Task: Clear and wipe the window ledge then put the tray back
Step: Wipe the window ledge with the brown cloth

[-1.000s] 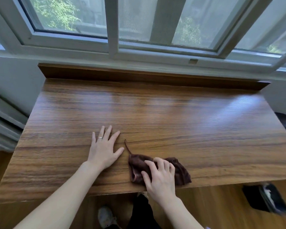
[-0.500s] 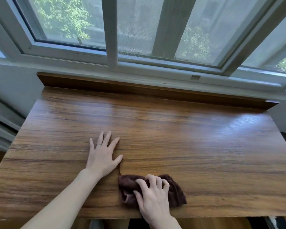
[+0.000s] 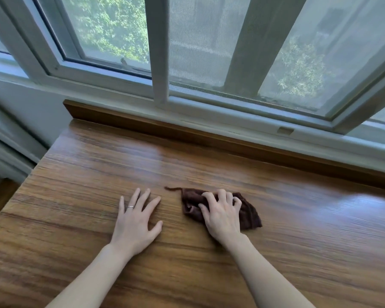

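A white-framed window [image 3: 160,63] overlooks the wood-grain ledge surface [image 3: 298,252]. The left hand [image 3: 135,223] lies flat on it, fingers spread, holding nothing. Just beside it, the right hand [image 3: 221,213] presses down on a crumpled brown cloth [image 3: 250,215], fingers curled into its folds. A silver ring [image 3: 130,206] sits on the left hand

On the window ledge [image 3: 209,165], the left hand [image 3: 135,225] lies flat, just left of the cloth [image 3: 249,215]. The right hand [image 3: 220,215] rests on that cloth (fingers [image 3: 222,195] curled into it). Behind both stands the window [image 3: 160,52].
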Action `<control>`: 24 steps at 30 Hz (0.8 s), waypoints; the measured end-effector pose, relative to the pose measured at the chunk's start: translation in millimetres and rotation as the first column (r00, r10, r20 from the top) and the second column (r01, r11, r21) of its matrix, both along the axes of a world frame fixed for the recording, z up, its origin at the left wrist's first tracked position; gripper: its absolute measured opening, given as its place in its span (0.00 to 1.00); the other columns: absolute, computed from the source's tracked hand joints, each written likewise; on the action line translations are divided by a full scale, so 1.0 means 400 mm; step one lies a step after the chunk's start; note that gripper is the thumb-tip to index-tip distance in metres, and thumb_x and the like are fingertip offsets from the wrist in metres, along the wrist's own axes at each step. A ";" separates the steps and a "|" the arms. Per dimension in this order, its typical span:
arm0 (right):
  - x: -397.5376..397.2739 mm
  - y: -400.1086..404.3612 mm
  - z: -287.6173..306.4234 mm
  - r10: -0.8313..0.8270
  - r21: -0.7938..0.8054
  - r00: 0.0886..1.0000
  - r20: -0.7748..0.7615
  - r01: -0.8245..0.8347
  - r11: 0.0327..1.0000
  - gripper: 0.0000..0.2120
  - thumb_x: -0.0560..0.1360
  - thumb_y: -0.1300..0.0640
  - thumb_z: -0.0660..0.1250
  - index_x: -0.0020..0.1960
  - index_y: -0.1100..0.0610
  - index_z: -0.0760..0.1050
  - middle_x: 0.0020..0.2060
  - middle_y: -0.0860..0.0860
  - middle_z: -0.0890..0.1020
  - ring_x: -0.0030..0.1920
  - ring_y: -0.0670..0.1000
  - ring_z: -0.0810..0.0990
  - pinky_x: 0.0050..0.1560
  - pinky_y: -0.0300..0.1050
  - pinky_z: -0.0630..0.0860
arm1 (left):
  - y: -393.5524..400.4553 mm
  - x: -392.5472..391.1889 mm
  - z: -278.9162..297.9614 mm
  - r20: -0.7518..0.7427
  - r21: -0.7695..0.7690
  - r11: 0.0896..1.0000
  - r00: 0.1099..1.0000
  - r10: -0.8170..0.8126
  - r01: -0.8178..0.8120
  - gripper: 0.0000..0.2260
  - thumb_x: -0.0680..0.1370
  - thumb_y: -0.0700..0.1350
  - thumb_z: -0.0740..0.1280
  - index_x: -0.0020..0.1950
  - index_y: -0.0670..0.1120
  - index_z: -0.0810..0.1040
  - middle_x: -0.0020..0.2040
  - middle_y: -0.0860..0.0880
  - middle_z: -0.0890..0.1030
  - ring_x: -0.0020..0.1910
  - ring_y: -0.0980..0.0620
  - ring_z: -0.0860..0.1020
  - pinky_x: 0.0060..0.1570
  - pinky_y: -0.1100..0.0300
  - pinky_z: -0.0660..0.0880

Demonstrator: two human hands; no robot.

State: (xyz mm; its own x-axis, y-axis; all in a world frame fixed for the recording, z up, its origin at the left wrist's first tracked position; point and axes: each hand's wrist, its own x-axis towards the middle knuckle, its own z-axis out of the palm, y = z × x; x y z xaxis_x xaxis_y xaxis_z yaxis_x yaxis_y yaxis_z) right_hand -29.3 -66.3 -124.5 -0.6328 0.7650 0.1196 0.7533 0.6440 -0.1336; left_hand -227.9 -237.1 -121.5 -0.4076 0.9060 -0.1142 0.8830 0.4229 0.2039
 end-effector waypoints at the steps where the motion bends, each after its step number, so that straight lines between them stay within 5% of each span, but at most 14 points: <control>1: -0.012 0.036 0.002 -0.006 -0.007 1.000 0.007 0.006 1.000 0.17 0.77 0.39 0.55 0.57 0.45 0.75 0.51 0.52 0.75 0.52 0.57 0.74 0.54 0.59 0.67 | 0.002 0.002 0.002 0.004 0.000 1.000 1.000 0.005 -0.005 0.31 0.74 0.65 0.55 0.75 0.56 0.67 0.78 0.50 0.62 0.79 0.46 0.54 0.75 0.36 0.50; 9: -0.079 0.250 0.018 -0.015 -0.028 1.000 0.024 0.016 0.999 0.16 0.79 0.43 0.62 0.62 0.49 0.75 0.56 0.56 0.75 0.56 0.60 0.72 0.58 0.62 0.66 | 0.010 0.014 0.003 0.023 -0.019 0.998 0.998 0.054 -0.054 0.29 0.72 0.63 0.58 0.73 0.57 0.68 0.77 0.50 0.65 0.79 0.46 0.55 0.75 0.35 0.53; 24: -0.108 0.354 0.012 -0.083 -0.052 0.996 0.018 0.084 0.995 0.17 0.80 0.45 0.62 0.65 0.51 0.76 0.58 0.58 0.75 0.58 0.62 0.70 0.59 0.64 0.67 | 0.016 0.013 0.039 0.106 -0.101 0.992 0.990 0.088 -0.077 0.30 0.74 0.64 0.54 0.77 0.61 0.57 0.81 0.55 0.51 0.80 0.51 0.42 0.77 0.40 0.42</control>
